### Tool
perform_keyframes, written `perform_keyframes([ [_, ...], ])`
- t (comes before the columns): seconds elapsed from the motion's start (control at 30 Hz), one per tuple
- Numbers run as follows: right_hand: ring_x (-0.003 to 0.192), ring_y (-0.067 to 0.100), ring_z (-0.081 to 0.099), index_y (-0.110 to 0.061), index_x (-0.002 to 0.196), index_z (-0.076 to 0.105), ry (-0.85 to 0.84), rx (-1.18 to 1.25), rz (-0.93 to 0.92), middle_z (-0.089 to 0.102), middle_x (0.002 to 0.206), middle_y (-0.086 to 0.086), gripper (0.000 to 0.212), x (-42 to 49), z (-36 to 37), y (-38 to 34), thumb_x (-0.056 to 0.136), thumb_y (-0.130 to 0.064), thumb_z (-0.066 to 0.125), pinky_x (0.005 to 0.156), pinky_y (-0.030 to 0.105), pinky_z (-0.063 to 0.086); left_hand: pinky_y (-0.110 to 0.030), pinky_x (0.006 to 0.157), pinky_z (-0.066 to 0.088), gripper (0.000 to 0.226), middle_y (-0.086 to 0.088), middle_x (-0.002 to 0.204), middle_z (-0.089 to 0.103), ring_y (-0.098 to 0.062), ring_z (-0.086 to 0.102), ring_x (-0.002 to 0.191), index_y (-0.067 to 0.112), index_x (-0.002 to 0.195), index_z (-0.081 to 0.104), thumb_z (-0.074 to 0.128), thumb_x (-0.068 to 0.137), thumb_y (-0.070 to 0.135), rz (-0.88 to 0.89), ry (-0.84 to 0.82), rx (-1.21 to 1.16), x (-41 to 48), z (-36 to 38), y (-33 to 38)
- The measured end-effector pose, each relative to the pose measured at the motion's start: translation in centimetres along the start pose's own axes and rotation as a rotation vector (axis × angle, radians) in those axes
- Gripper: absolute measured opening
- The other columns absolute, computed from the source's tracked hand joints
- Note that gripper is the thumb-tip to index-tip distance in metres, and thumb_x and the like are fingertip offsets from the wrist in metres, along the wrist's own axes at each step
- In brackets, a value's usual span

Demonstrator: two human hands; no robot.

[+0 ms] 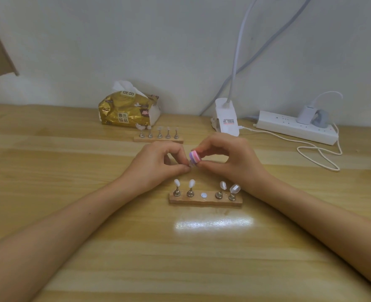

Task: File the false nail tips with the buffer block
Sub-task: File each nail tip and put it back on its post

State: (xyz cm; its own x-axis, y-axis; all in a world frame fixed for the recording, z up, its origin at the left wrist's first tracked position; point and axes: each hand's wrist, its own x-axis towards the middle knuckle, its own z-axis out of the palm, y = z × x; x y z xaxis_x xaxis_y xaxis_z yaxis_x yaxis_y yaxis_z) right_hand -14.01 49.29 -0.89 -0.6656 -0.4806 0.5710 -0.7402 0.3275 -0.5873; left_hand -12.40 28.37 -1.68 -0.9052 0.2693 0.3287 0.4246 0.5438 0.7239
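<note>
head view: the right hand [228, 158] pinches the striped pink-and-purple buffer block [194, 158] between thumb and fingers, above the wooden table [115, 247] at mid-frame. the left hand [158, 162], at 9 o'clock of the block, pinches a small piece [189, 165] against the block's lower edge; it is too hidden to name. at 6 o'clock of the hands a wooden stand [205, 201] carries four false nail tips [191, 183] on metal pegs. a second stand [158, 139] lies at 12 o'clock, a tissue pack [128, 110] at 11, a power strip [295, 127] at 2.
</note>
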Motion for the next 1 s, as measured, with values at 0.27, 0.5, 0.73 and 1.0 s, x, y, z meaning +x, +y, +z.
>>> perform_keyframes([
  [0.27, 0.086, 0.016, 0.071, -0.002, 0.088, 0.07, 0.021, -0.01, -0.057, 0.072, 0.089, 0.006, 0.011, -0.02, 0.06, -0.09, 0.083, -0.005, 0.08, 0.085, 0.031, 0.059, -0.012, 0.052, 0.035, 0.015, 0.025, 0.071, 0.063, 0.0, 0.048, 0.051, 0.023, 0.072, 0.068, 0.08, 0.078, 0.016, 0.004, 0.002, 0.006, 0.01, 0.0, 0.0],
  [0.5, 0.087, 0.017, 0.071, 0.0, 0.089, 0.071, -0.004, 0.004, -0.028, 0.072, 0.09, 0.007, 0.012, 0.12, 0.05, -0.03, 0.083, -0.004, 0.08, 0.086, 0.034, 0.059, -0.012, 0.053, 0.035, 0.013, 0.024, 0.073, 0.064, -0.001, 0.048, 0.052, 0.021, 0.074, 0.069, 0.081, 0.078, 0.016, -0.001, 0.006, 0.009, 0.05, -0.01, 0.0],
  [0.73, 0.086, 0.018, 0.072, -0.001, 0.088, 0.07, -0.012, 0.018, -0.006, 0.072, 0.089, 0.008, 0.013, 0.07, 0.06, 0.03, 0.082, -0.005, 0.081, 0.085, 0.035, 0.059, -0.013, 0.054, 0.035, 0.013, 0.022, 0.073, 0.064, -0.001, 0.047, 0.053, 0.019, 0.074, 0.069, 0.081, 0.078, 0.016, -0.008, 0.006, -0.005, 0.07, 0.04, -0.06],
  [1.0, 0.086, 0.018, 0.071, -0.001, 0.087, 0.069, 0.0, 0.009, -0.016, 0.072, 0.088, 0.006, 0.012, 0.13, 0.11, 0.07, 0.084, -0.005, 0.08, 0.085, 0.035, 0.059, -0.014, 0.054, 0.036, 0.015, 0.024, 0.074, 0.065, -0.001, 0.049, 0.054, 0.023, 0.072, 0.068, 0.081, 0.077, 0.018, -0.006, 0.008, 0.005, 0.09, 0.07, -0.11],
])
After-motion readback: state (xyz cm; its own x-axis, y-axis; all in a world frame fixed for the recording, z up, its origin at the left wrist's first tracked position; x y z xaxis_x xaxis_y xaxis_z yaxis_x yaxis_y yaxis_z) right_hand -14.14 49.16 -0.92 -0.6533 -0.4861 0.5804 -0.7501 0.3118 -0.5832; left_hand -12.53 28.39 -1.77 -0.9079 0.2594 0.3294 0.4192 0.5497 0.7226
